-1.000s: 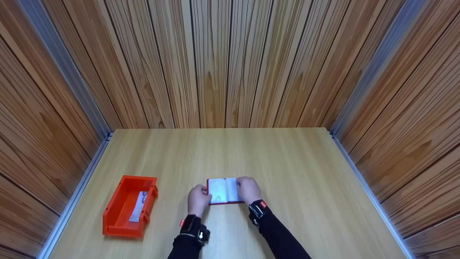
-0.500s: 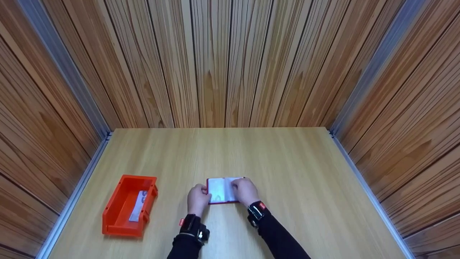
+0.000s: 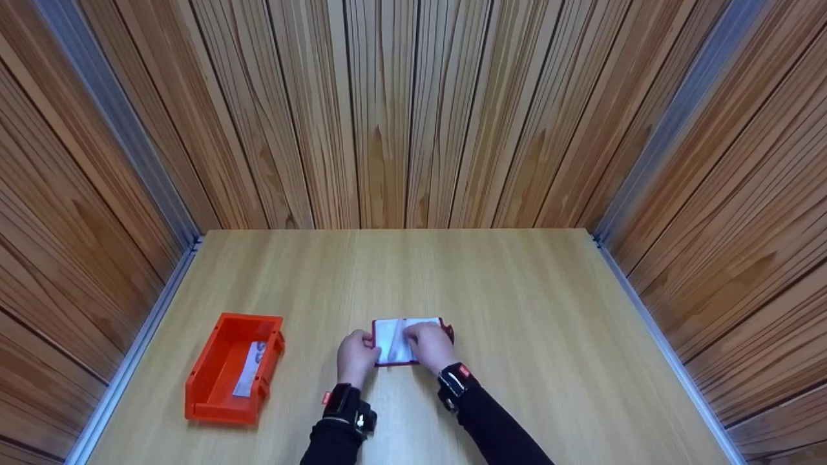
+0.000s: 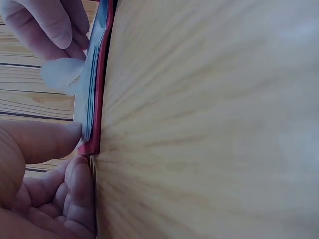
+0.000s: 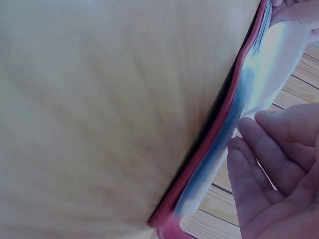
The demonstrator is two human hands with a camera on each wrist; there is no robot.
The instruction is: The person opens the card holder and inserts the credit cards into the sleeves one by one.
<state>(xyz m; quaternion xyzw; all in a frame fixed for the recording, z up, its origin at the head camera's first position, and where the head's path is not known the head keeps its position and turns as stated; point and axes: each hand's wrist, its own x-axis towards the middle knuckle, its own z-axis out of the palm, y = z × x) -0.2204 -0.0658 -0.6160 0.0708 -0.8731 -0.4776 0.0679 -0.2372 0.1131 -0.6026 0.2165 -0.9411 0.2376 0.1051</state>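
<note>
A small red card holder (image 3: 386,334) with clear plastic sleeve pages lies spread open on the table, near the front middle. At its left edge my left hand (image 3: 355,360) pinches the cover and pages, thumb on top and fingers curled at the side. My right hand (image 3: 431,346) is over the right half, thumb and fingertips pinching a clear sleeve page (image 5: 284,55). That page bows up from the stack in the right wrist view. A red clasp tab (image 3: 448,332) sticks out past the right edge, partly behind the right hand.
An orange bin (image 3: 219,414) stands on the table to the left, with a white printed strip (image 3: 248,373) inside. Wood-plank walls (image 3: 413,116) enclose the table (image 3: 530,303) at the back and both sides, with metal rails (image 3: 672,355) along the side edges.
My right hand has moved left across the card holder, drawing a clear page over toward the middle and uncovering the right edge with its clasp tab. My left hand stays put.
</note>
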